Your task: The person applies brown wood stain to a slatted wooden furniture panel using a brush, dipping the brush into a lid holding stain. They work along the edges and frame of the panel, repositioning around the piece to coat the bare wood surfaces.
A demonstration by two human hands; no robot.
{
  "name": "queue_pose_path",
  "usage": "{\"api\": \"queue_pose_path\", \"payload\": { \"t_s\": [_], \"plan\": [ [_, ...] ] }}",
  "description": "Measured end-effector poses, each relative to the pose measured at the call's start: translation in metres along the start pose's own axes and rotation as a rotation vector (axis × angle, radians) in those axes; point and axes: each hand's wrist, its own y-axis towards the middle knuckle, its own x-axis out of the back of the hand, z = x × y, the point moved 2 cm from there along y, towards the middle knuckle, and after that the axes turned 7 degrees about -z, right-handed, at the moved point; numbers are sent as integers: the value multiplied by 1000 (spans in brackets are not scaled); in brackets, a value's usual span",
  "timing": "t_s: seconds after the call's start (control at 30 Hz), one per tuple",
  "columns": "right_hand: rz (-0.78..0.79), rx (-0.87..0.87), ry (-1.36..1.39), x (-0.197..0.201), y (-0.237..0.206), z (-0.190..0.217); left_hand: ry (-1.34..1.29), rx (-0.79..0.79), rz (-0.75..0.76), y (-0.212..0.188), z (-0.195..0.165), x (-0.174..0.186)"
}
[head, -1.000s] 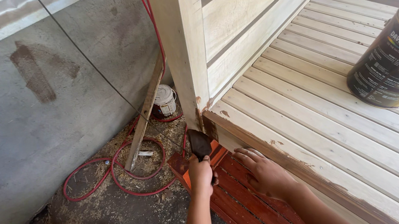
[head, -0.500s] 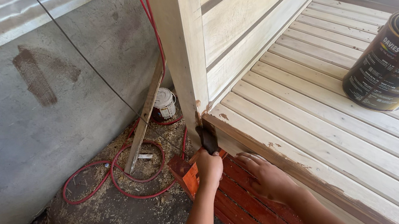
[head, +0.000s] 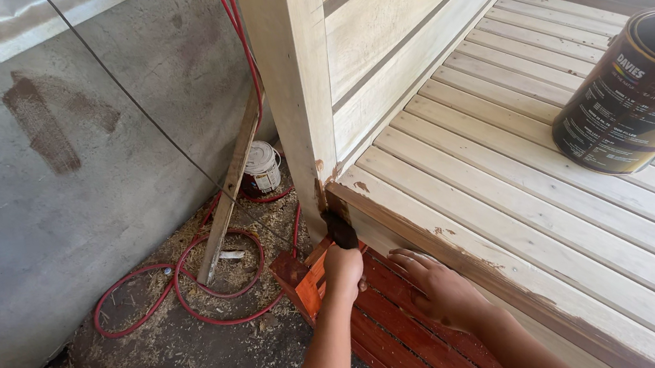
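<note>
Dark open tin (head: 643, 93), left hand (head: 343, 268) gripping brush (head: 341, 231)

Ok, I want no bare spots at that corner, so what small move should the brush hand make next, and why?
Probably a short stroke down the post's foot. The left hand holds the brush at the corner where post meets bench edge. Stain there is patchy, with pale wood just above. The right hand rests on the red slats.
</note>
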Motion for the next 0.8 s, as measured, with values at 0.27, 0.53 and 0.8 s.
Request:
{"api": "queue_pose_path", "payload": {
  "t_s": [0.27,0.53,0.8],
  "plan": [
    [3,-293,134,-15,-17,-12,540,-299,158,-52,31,12],
    [-242,-387,200,-32,-60,-49,324,-595,-40,-29,25,36],
    [-419,-329,363,-45,-98,-84,307,-494,-123,-94,80,-58]
  ]
}}
